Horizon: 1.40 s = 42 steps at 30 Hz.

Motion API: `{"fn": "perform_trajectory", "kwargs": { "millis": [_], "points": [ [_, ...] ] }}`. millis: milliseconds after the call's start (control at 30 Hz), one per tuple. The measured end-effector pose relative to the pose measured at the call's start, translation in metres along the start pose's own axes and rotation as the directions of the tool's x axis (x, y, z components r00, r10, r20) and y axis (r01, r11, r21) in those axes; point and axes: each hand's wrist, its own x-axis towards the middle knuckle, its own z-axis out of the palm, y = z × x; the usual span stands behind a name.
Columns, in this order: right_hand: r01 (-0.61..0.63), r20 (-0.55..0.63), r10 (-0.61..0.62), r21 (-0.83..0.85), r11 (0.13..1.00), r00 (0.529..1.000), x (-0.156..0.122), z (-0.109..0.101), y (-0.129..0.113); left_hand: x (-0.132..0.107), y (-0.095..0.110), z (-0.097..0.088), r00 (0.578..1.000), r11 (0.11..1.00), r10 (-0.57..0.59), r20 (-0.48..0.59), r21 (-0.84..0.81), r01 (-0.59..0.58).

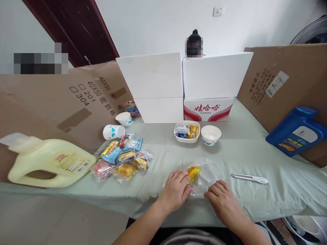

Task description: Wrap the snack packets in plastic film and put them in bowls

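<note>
crinkly clear plastic bag [206, 173], matt cloth table cover [255, 149], glossy jug [48, 163]

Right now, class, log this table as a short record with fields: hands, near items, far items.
left hand: on clear plastic bag, beside yellow snack
right hand: on the bag's near edge
left of hands: snack packet pile, yellow jug
right: white tool, blue jug
behind: white dish of packets, paper bowl

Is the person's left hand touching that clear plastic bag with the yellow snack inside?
Touching. The head view shows the left hand with its fingers resting on the clear plastic bag beside the yellow snack; the right hand presses the bag's near edge.
</note>
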Motion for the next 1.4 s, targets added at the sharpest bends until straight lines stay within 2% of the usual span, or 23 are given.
{"fn": "perform_trajectory", "kwargs": {
  "millis": [133, 233, 333, 400, 500, 567, 633, 700, 800, 867, 933, 1067, 1233, 1333, 1400],
  "points": [
    [-0.045, 0.251, 0.048, -0.017, 0.999, 0.967, -0.022, -0.005, -0.005, 0.009, -0.018, 0.001, 0.989, 0.984, -0.144, -0.005, 0.102, 0.144],
    [-0.123, 0.352, 0.108, 0.018, 0.992, 0.930, -0.027, -0.018, -0.010, 0.014, -0.028, -0.001, 0.968, 0.956, -0.247, -0.034, 0.155, 0.249],
    [-0.135, 0.291, 0.111, 0.065, 0.989, 0.950, -0.011, -0.031, -0.012, 0.021, -0.025, -0.004, 0.957, 0.948, -0.273, -0.094, 0.142, 0.285],
    [-0.083, 0.189, 0.072, 0.054, 0.995, 0.979, 0.008, -0.028, -0.008, 0.026, -0.018, -0.001, 0.964, 0.958, -0.258, -0.061, 0.115, 0.264],
    [-0.017, 0.039, 0.018, -0.035, 0.999, 0.999, 0.031, -0.005, 0.009, 0.031, -0.015, 0.007, 0.965, 0.962, -0.253, 0.065, 0.117, 0.245],
    [-0.012, -0.001, 0.012, -0.123, 0.992, 1.000, 0.039, 0.017, 0.025, 0.033, -0.025, 0.009, 0.955, 0.962, -0.265, 0.130, 0.098, 0.254],
    [-0.015, 0.015, 0.018, -0.178, 0.984, 1.000, 0.039, 0.034, 0.038, 0.038, -0.041, 0.003, 0.954, 0.963, -0.271, 0.132, 0.056, 0.265],
    [-0.014, 0.040, 0.022, -0.196, 0.981, 0.999, 0.036, 0.044, 0.045, 0.050, -0.060, -0.010, 0.961, 0.961, -0.274, 0.041, 0.049, 0.272],
    [-0.022, 0.055, 0.033, -0.196, 0.980, 0.998, 0.033, 0.045, 0.047, 0.083, -0.082, -0.030, 0.960, 0.961, -0.231, -0.156, 0.119, 0.251],
    [-0.031, 0.062, 0.043, -0.185, 0.982, 0.997, 0.033, 0.042, 0.045, 0.112, -0.091, -0.034, 0.969, 0.965, -0.153, -0.195, 0.184, 0.189],
    [-0.039, 0.071, 0.052, -0.171, 0.985, 0.996, 0.034, 0.040, 0.044, 0.139, -0.098, -0.029, 0.986, 0.957, -0.106, -0.128, 0.255, 0.136],
    [-0.051, 0.088, 0.066, -0.158, 0.986, 0.994, 0.036, 0.037, 0.044, 0.170, -0.108, -0.006, 0.987, 0.935, -0.155, 0.032, 0.329, 0.136],
    [-0.059, 0.101, 0.075, -0.152, 0.987, 0.992, 0.036, 0.035, 0.043, 0.171, -0.112, 0.011, 0.978, 0.941, -0.180, 0.104, 0.307, 0.141],
    [-0.068, 0.106, 0.086, -0.161, 0.985, 0.991, 0.036, 0.035, 0.042, 0.172, -0.110, 0.008, 0.974, 0.949, -0.183, 0.136, 0.285, 0.138],
    [-0.065, 0.093, 0.081, -0.161, 0.985, 0.992, 0.036, 0.035, 0.042, 0.173, -0.105, 0.000, 0.972, 0.952, -0.190, 0.138, 0.270, 0.148]
  ]
}}
